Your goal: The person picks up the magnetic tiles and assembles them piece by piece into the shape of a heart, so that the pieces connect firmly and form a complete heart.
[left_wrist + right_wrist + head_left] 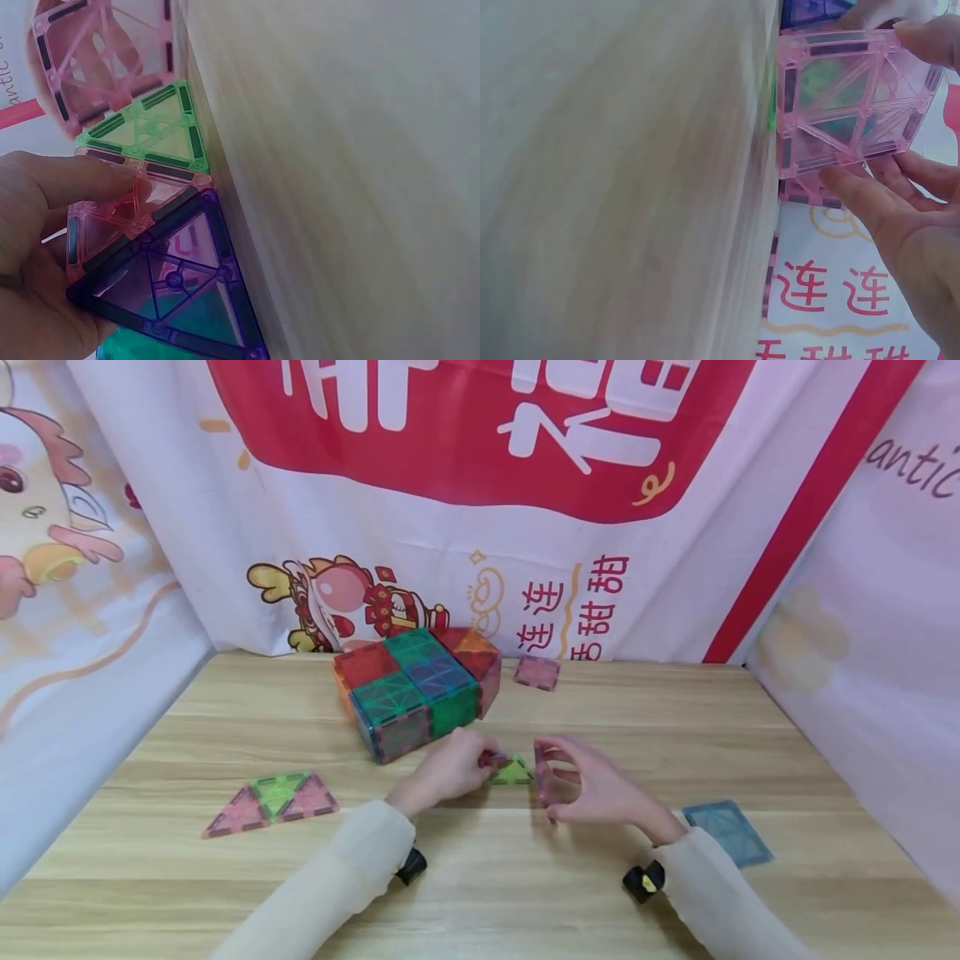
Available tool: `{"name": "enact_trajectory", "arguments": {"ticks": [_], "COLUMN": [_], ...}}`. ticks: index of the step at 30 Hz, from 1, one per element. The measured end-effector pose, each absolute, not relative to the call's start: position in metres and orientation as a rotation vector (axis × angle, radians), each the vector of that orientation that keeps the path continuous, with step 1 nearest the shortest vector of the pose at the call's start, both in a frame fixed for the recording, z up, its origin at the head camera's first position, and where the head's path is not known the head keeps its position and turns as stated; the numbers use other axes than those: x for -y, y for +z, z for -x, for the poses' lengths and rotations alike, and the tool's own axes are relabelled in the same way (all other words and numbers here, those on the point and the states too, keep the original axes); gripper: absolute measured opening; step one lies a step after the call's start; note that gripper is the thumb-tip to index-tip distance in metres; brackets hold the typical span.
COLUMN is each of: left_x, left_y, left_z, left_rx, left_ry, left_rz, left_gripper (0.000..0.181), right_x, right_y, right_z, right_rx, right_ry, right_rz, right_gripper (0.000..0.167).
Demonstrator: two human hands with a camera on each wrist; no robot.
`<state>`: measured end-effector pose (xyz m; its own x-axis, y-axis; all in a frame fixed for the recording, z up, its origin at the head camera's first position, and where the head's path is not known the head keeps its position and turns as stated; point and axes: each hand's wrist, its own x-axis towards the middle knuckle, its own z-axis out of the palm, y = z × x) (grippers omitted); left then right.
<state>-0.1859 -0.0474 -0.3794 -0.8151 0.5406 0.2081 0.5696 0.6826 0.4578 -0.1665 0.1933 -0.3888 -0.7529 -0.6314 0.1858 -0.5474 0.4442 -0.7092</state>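
Note:
My left hand (452, 768) pinches a small pink triangle tile (101, 225), which stands up from the table. A purple triangle tile (174, 280) is close against its side in the left wrist view. Beside these, a light green triangle tile (513, 772) touches the pink triangle's edge. My right hand (603, 785) grips a pink square tile (855, 109) by two opposite edges, thumb on one and fingers on the other. The square stands upright on the table just right of the green triangle. Whether it touches the green one is unclear.
Behind the hands sits a block built of red, green and blue tiles (408, 689). A pink square (537, 673) lies near the back curtain. Flat on the left is a pink-green-pink triangle strip (276, 800); a blue square (727, 832) lies by the right forearm.

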Motion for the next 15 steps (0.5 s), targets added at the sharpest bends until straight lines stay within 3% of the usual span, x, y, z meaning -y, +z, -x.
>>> {"name": "enact_trajectory", "arguments": {"ticks": [15], "left_x": [0.0361], "left_y": [-0.3832], "left_z": [0.1956], "left_rx": [2.801], "left_ry": [-0.816], "left_rz": [1.007], "left_gripper": [0.007], "right_x": [-0.1879], "right_y": [-0.3899], "right_z": [0.1653], "right_rx": [-2.565], "right_ry": [-1.024], "right_rz": [1.072], "right_gripper": [0.086]}}
